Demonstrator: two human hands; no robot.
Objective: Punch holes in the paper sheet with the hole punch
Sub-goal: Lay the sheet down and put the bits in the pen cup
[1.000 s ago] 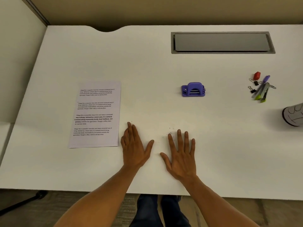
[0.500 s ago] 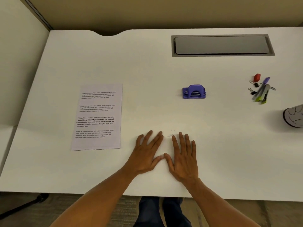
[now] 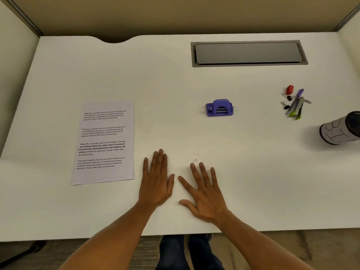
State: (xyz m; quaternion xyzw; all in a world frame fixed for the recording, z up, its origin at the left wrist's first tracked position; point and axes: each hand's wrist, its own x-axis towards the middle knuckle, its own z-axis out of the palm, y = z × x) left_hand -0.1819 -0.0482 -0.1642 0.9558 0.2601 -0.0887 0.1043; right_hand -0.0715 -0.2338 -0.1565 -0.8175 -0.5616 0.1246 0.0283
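A printed paper sheet (image 3: 105,142) lies flat on the left half of the white desk (image 3: 175,84). A purple hole punch (image 3: 220,108) stands further back, right of centre. My left hand (image 3: 156,182) rests palm down just right of the sheet's lower corner, fingers together, holding nothing. My right hand (image 3: 204,193) lies flat beside it with fingers spread, also holding nothing. Neither hand touches the sheet or the punch. A few tiny paper specks (image 3: 195,158) lie just beyond my right fingertips.
A grey cable-tray lid (image 3: 248,53) is set into the desk at the back right. Binder clips, a red clip and pens (image 3: 294,103) lie in a cluster at the right. A patterned cup (image 3: 341,129) lies on its side at the right edge. Partition walls surround the desk.
My left hand, which had swung in against my right hand, has moved back to the left with fingers straightened. My right hand has spread slightly. Sheet and punch have not moved.
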